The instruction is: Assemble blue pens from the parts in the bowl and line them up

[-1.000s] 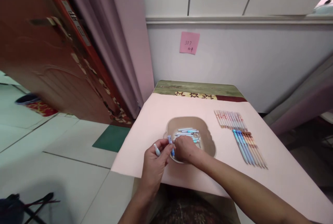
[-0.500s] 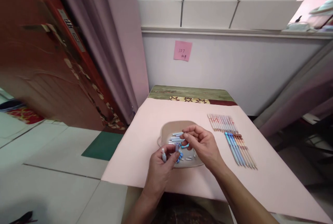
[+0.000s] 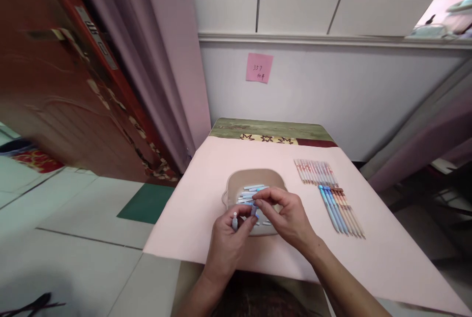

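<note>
My left hand (image 3: 228,238) is closed around a small bluish pen barrel (image 3: 254,210), and a pale pen tip piece (image 3: 235,220) sticks up between its fingers. Fingertips of my right hand (image 3: 285,211) pinch together at the top of that barrel; whatever small piece they hold is too small to make out. Both hands are over the near part of a beige tray (image 3: 236,179). Inside the tray lie several light blue pen parts (image 3: 253,187) and small white pieces (image 3: 266,223), partly hidden by my hands.
Right of the tray, a row of blue and brown pens (image 3: 341,211) lies below a row of white and red pens (image 3: 315,172). The pink-covered table (image 3: 191,194) meets a wall bearing a pink note (image 3: 259,68). A red door (image 3: 55,86) stands left.
My right hand has moved slightly left and down, bringing its fingertips onto the top of the barrel in my left hand. The view has shifted slightly.
</note>
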### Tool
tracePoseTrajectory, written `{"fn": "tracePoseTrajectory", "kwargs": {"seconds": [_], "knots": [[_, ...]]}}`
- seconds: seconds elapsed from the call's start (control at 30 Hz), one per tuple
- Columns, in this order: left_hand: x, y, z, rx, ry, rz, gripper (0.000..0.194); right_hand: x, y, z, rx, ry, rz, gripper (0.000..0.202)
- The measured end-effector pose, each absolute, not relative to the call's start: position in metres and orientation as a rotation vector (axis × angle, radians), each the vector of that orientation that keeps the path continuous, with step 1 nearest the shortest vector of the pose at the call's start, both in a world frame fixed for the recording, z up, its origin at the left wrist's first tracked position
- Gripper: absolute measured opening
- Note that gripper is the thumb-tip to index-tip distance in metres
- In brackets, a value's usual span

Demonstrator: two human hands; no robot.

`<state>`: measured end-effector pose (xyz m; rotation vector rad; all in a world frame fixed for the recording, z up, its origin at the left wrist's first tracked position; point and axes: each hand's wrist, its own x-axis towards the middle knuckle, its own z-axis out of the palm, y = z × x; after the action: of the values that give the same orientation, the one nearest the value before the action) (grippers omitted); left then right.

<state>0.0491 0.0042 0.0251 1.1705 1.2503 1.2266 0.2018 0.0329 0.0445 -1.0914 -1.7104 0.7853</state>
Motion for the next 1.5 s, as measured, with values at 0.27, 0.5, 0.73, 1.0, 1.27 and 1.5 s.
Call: {"fn": "tracePoseTrajectory", "kwargs": {"seconds": [0.27, 0.5, 0.73, 1.0, 1.27, 1.5], "knots": [[0.048, 0.005, 0.026, 1.091, 1.231, 1.226, 0.019, 0.208, 0.030, 0.041, -1.008, -1.634, 0.838, 0.022], [0.053, 0.006, 0.038, 0.838, 1.201, 1.302, 0.028, 0.197, 0.017, 0.020, -0.988, -1.458, 1.156, 0.023], [0.036, 0.006, 0.039, 0.798, 1.244, 1.400, 0.032, 0.209, 0.033, 0.010, -1.091, -1.446, 1.128, 0.027], [0.022, 0.004, 0.025, 0.925, 1.345, 1.439, 0.026, 0.223, 0.064, 0.010, -1.734, -2.213, 0.571, 0.012], [0.019, 0.003, 0.019, 0.944, 1.348, 1.409, 0.025, 0.199, 0.086, -0.004, -1.854, -2.556, 0.399, 0.024], [0.017, 0.008, 0.012, 0.951, 1.359, 1.395, 0.025, 0.193, 0.086, -0.017, -1.843, -2.612, 0.421, 0.022]]}}
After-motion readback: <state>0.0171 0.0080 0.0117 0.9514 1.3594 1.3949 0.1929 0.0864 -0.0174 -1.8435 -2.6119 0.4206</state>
